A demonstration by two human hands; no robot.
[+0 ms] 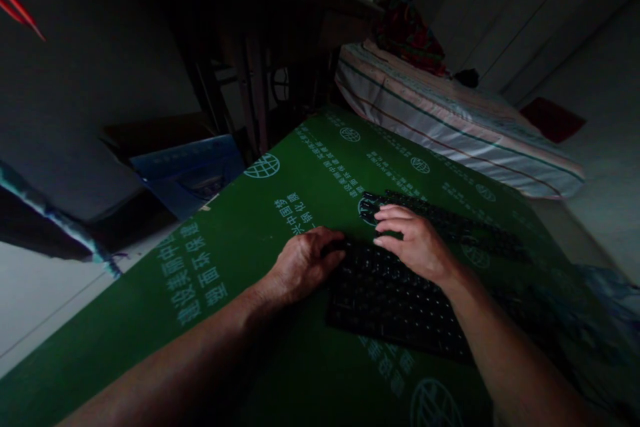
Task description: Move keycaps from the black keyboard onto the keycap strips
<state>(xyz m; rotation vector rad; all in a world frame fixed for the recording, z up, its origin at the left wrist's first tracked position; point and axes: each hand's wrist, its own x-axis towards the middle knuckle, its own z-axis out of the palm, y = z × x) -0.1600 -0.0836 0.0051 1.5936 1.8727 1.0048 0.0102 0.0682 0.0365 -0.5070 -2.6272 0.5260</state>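
Observation:
A black keyboard lies on a green board printed with white characters and globe marks; small pale dots run in rows across it. My left hand is closed on the keyboard's far left corner, with the thumb along its edge. Above the far edge hovers my right hand, fingers curved and a dark gap between thumb and fingertips. No object can be made out in that gap. Just beyond are small black key-like pieces, and a long black strip of keys stretches to the right, partly behind my right hand.
The green board spreads under everything. A dark table stands at the back, with a blue flat box on the left. A bed with a striped cover is at the back right. Dark tangled items lie beyond my right forearm.

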